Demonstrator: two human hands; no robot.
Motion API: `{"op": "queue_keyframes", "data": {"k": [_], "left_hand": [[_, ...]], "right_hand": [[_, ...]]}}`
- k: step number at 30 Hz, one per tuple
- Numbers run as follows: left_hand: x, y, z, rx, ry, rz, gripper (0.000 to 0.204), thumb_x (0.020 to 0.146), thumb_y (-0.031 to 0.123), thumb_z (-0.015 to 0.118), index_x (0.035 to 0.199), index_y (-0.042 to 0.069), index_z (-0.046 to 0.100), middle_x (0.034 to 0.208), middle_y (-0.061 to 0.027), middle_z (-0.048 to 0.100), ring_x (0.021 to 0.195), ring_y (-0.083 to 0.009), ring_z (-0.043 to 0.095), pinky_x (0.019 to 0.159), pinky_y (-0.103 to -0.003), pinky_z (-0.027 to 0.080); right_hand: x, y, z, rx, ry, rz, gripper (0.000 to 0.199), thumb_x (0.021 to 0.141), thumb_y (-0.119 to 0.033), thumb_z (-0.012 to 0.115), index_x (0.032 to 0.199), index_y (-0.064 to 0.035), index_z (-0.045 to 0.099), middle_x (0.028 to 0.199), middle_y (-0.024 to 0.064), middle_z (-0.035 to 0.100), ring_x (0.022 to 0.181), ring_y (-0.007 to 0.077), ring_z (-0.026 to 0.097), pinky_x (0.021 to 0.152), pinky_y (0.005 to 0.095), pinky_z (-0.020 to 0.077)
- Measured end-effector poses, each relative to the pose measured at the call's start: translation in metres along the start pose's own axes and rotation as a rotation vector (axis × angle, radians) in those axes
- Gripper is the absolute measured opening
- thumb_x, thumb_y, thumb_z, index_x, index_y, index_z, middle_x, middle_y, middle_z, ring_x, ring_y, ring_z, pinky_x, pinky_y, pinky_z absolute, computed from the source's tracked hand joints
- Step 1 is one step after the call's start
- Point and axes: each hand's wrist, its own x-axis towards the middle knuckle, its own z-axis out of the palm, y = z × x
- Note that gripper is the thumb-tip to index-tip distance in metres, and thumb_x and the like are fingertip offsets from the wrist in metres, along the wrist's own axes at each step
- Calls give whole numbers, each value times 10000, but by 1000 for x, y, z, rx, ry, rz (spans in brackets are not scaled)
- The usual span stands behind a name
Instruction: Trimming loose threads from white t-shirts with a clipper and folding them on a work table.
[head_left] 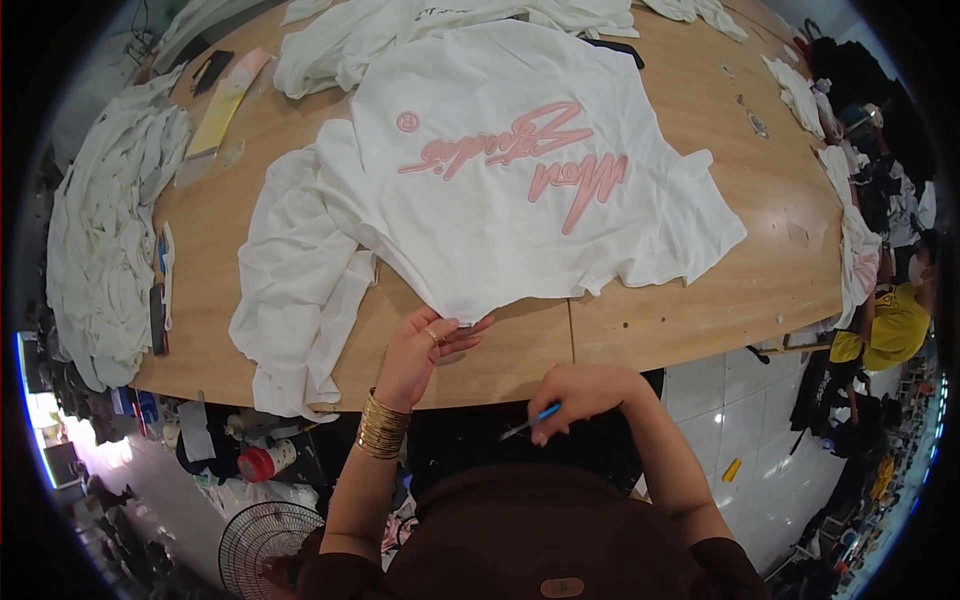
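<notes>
One brown top (pixel 560 535) nearest — beyond it, the left hand (pixel 425 345) reaches forward, pinching one shirt's (pixel 460 220) near edge; the right hand (pixel 578 397) curls inward round one blue tool (pixel 547 411).

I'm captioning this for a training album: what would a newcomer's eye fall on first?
Probably the white shirt with pink lettering, spread on the middle of the wooden table. Then the left hand pinching the shirt's near edge, gold bangles on its wrist, and the right hand holding a blue-handled tool before the table's edge.
</notes>
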Motion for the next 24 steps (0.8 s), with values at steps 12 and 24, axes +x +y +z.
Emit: {"op": "queue_keyframes", "data": {"k": [12,24], "left_hand": [[-5,-6,-3,180,-26,71,257,889,91,460,1107,-33,516,1057,-115,604,962,-198,603,873,-345,468],[9,12,-24,400,358,400,185,904,190,521,930,8,542,815,-66,613,748,-111,591,696,-235,476]], "right_hand": [[65,-16,7,-142,1340,-325,210,784,-91,657,982,-51,598,719,30,560,639,111,507,589,261,413],[72,-8,3,152,1314,-128,119,829,-121,620,887,-19,607,672,8,560,638,55,466,593,218,389]]}}
